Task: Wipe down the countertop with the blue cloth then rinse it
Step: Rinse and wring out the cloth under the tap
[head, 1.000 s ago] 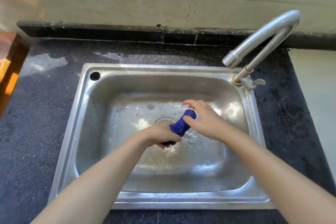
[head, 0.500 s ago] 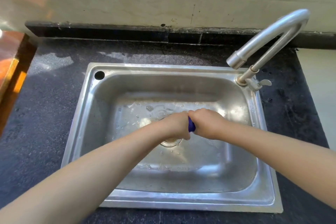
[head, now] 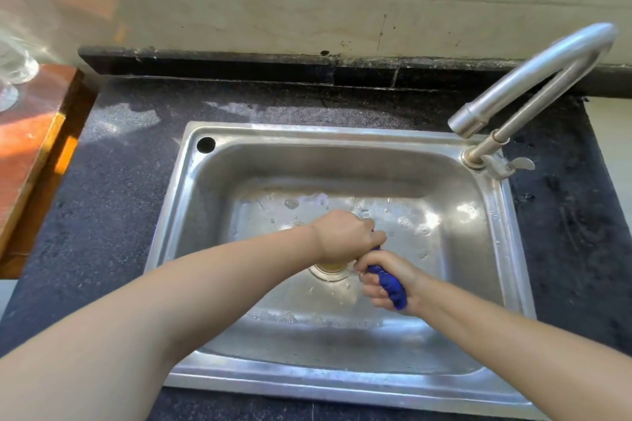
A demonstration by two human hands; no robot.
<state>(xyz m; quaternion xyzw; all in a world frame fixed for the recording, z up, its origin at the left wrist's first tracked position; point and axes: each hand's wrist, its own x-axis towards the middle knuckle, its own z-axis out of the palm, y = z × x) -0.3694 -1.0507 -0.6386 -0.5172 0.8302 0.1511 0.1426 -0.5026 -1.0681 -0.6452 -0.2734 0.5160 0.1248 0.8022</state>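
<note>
The blue cloth [head: 390, 285] is twisted into a tight roll over the middle of the steel sink [head: 178, 215]. My left hand [head: 345, 236] grips its far end with the fingers curled round it. My right hand [head: 386, 284] grips the near end, palm turned up, with the cloth running across the palm. Both hands are close together above the drain [head: 330, 270]. The black countertop [head: 102, 188] surrounds the sink and shows pale wet patches behind it.
The curved steel tap [head: 533, 79] rises at the sink's back right corner, with no water running from it. A wooden board [head: 30, 147] lies on the left with a clear glass item [head: 13, 65] on it. A tiled wall stands behind.
My hands have twisted the cloth in opposite ways: the right hand has rolled palm-up and dropped nearer to me, and more of the blue roll shows than half a second ago.
</note>
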